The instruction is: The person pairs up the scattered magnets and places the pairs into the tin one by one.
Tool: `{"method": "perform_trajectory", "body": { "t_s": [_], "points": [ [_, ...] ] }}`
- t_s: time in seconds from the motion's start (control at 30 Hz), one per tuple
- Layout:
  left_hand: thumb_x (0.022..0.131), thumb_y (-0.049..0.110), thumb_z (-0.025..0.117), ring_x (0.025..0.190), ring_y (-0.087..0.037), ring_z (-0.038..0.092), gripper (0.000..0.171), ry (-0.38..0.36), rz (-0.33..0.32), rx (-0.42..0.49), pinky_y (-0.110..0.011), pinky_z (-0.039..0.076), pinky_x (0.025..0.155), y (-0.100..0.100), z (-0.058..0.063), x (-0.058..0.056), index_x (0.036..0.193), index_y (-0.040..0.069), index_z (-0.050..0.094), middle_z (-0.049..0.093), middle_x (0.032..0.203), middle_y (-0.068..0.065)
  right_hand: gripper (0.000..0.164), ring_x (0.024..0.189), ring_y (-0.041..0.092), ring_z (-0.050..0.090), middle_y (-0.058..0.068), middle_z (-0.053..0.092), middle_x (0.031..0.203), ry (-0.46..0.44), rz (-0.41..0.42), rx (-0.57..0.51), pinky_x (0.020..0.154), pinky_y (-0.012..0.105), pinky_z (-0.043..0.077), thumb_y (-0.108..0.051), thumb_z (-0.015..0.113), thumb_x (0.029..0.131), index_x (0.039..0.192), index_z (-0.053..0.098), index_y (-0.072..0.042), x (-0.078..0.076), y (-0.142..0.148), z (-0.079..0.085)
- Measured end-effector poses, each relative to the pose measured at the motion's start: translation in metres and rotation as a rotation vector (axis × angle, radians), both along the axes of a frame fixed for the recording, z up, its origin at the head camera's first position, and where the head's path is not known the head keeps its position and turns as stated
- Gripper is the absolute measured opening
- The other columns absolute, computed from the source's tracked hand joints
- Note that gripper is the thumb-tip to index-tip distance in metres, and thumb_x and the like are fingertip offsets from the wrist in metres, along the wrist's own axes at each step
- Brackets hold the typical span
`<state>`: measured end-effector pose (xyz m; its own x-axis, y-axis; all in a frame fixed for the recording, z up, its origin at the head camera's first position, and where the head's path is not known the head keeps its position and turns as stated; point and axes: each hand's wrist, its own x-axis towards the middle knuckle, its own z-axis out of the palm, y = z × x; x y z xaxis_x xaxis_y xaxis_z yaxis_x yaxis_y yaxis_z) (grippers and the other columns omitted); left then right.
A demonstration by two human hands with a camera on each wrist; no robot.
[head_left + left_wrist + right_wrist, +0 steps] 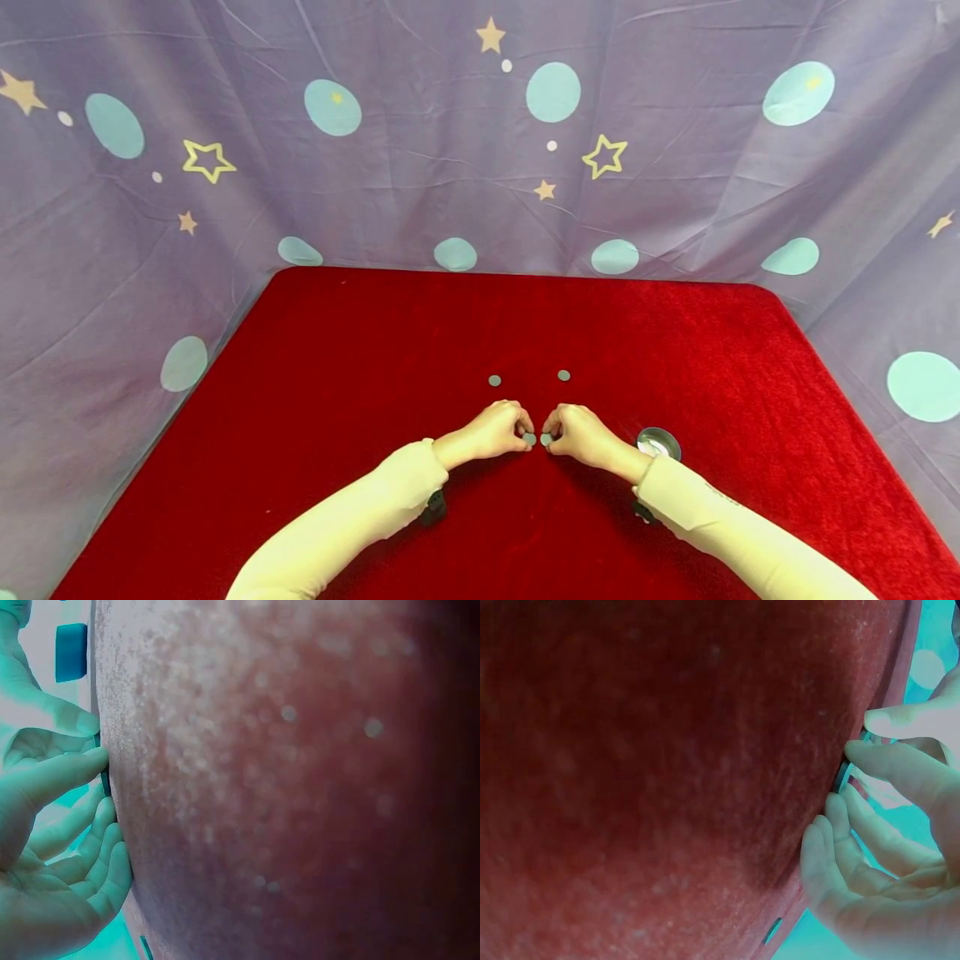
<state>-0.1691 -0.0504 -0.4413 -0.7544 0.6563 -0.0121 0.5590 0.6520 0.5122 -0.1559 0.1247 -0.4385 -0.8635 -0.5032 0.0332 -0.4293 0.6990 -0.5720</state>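
My left hand (497, 429) pinches a small round grey disc (529, 438), like a coin, between thumb and fingertips at the red cloth. Just across a narrow gap, my right hand (585, 435) holds a matching disc (546, 439) the same way. Both discs lie almost level with each other. In the left wrist view the disc (105, 782) shows as a dark edge beneath the fingertips. The right wrist view shows a thin disc (843, 776) by the fingers. Beyond the hands lie two more discs, one left (495, 381) and one right (564, 376).
A small round metal tin (660, 433) stands beside my right wrist, partly covered by the sleeve. The table (375, 350) wears a red plush cloth. Behind and along the sides hangs a purple curtain (450, 150) with stars and spots.
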Motion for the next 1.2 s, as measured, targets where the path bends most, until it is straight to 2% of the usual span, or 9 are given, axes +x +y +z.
{"method": "perform_trajectory", "body": {
  "t_s": [0.37, 0.67, 0.97, 1.2],
  "points": [
    [0.07, 0.014, 0.073, 0.072, -0.012, 0.051, 0.015, 0.025, -0.006, -0.019, -0.028, 0.04, 0.079, 0.004, 0.0, 0.001, 0.081, 0.006, 0.067, 0.058, 0.072, 0.0, 0.011, 0.061, 0.01, 0.052, 0.0, 0.056, 0.068, 0.01, 0.011, -0.01, 0.056, 0.019, 0.042, -0.001, 0.071, 0.062, 0.072, 0.066, -0.002, 0.001, -0.001, -0.001],
    [0.071, 0.013, 0.071, 0.07, -0.012, 0.049, 0.013, 0.025, -0.021, -0.012, -0.023, 0.039, 0.07, 0.003, 0.001, -0.001, 0.081, 0.007, 0.065, 0.057, 0.072, -0.002, 0.013, 0.061, 0.011, 0.054, 0.001, 0.057, 0.068, 0.041, 0.033, -0.027, 0.055, 0.019, 0.042, -0.002, 0.072, 0.062, 0.074, 0.066, -0.001, 0.001, 0.001, -0.001],
    [0.077, 0.012, 0.066, 0.077, -0.015, 0.056, 0.015, -0.024, -0.033, 0.035, -0.021, 0.043, 0.07, -0.002, 0.004, 0.0, 0.09, 0.005, 0.064, 0.06, 0.081, -0.004, 0.017, 0.07, 0.017, 0.058, 0.006, 0.062, 0.079, -0.034, 0.025, -0.09, 0.06, 0.02, 0.046, -0.003, 0.069, 0.069, 0.084, 0.065, 0.003, 0.006, 0.011, 0.003],
    [0.079, 0.013, 0.065, 0.08, -0.017, 0.057, 0.017, -0.053, -0.01, 0.064, -0.02, 0.045, 0.069, -0.003, 0.01, 0.005, 0.093, 0.004, 0.063, 0.059, 0.085, -0.004, 0.023, 0.08, 0.021, 0.058, 0.008, 0.062, 0.091, -0.053, 0.034, -0.146, 0.069, 0.031, 0.049, -0.007, 0.067, 0.075, 0.096, 0.063, 0.002, 0.014, 0.025, 0.01]
  ]
}}
